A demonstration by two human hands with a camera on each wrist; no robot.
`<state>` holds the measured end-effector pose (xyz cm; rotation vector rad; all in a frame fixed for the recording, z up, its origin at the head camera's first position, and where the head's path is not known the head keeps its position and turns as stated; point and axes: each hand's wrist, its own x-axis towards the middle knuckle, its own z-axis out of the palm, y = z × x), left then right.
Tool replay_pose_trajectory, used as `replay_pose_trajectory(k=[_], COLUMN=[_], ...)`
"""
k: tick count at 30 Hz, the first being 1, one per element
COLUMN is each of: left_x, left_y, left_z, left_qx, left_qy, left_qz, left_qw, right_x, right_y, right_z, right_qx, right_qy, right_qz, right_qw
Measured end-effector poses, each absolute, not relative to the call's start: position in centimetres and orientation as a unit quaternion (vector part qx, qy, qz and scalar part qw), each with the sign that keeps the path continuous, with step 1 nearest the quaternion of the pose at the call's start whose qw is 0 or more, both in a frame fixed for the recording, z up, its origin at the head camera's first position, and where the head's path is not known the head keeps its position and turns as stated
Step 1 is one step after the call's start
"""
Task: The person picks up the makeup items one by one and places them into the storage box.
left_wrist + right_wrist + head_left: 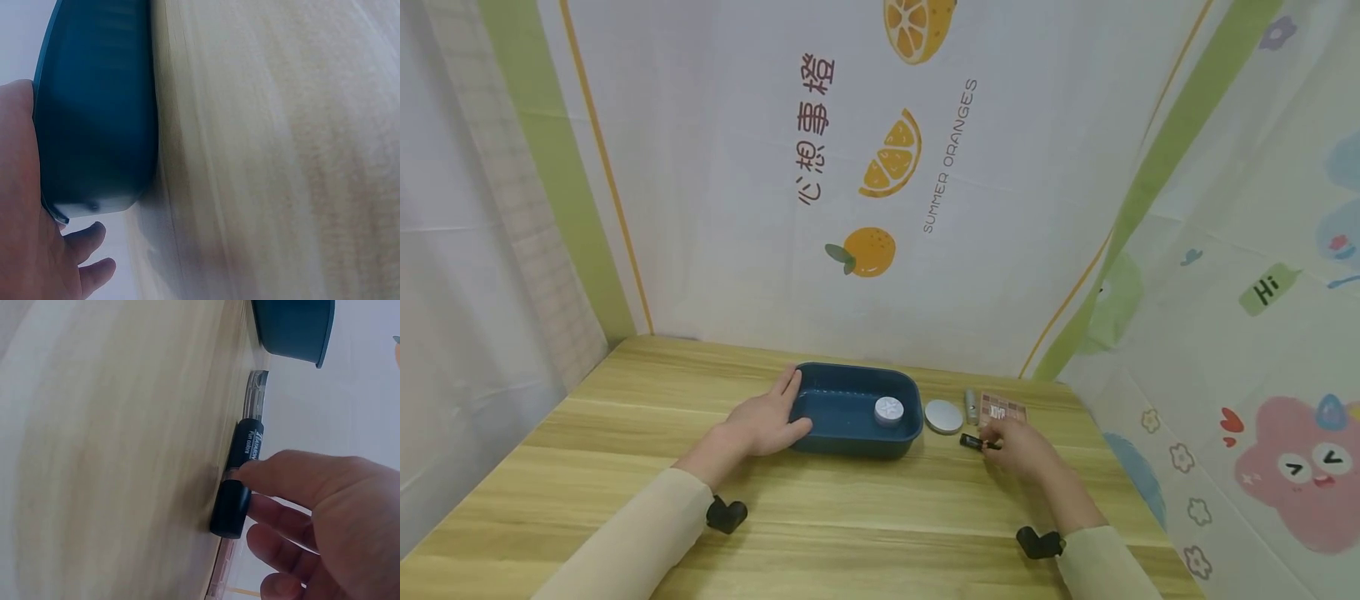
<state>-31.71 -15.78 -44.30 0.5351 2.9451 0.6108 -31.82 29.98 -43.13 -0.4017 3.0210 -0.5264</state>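
My left hand point(767, 422) holds the left end of a dark blue rectangular bin point(850, 448), its thumb at the near rim and its fingers toward the far left corner. Inside the bin, near its right end, sits a small white round case point(889, 409) with a star-like pattern on top. To the right, my right hand point(1018, 446) pinches a black lipstick tube point(239, 478) around its middle band, close over the table. Pale lettering runs along the tube, and the fingers behind it are partly hidden.
A round silvery-white case point(943, 417) lies just right of the bin. Beyond the right hand are a small grey tube point(972, 406) and a brown checked palette point(1009, 410), partly covered by that hand. A printed curtain point(745, 250) hangs behind the wooden table point(865, 517).
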Motion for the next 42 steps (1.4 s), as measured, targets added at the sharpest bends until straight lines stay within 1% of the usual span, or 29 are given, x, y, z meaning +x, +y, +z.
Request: replay_pose_trajectory(k=[11,18,23,28,34,42], left_x=[-31.8,-31.8,-31.7,-31.6,-31.6,-31.8], left_y=[-15.8,-15.8,-15.8,-15.7,-15.7,-15.7], left_z=[-44.8,-44.8,-44.7,-44.4,-44.4,-44.4], left_qx=[0.171,0.174,0.175,0.173,0.173,0.175], left_qy=[0.963,0.962,0.961,0.961,0.961,0.961], left_qz=[0.201,0.205,0.207,0.210,0.211,0.208], left_qw=[0.048,0.047,0.048,0.045,0.044,0.043], right_x=[-32.0,-31.9,-31.8,-32.0,-32.3,-32.2], right_y=[30.2,29.8,29.3,28.4,27.6,26.3], right_z=[-44.2,-44.2,-44.0,-43.5,-42.7,-41.7], right_qx=[-0.133,-0.138,-0.125,-0.126,-0.141,-0.153], right_qy=[0.979,0.979,0.979,0.977,0.977,0.976], right_qz=[-0.152,-0.147,-0.159,-0.172,-0.152,-0.147], right_qw=[0.022,0.013,0.014,-0.003,-0.039,-0.058])
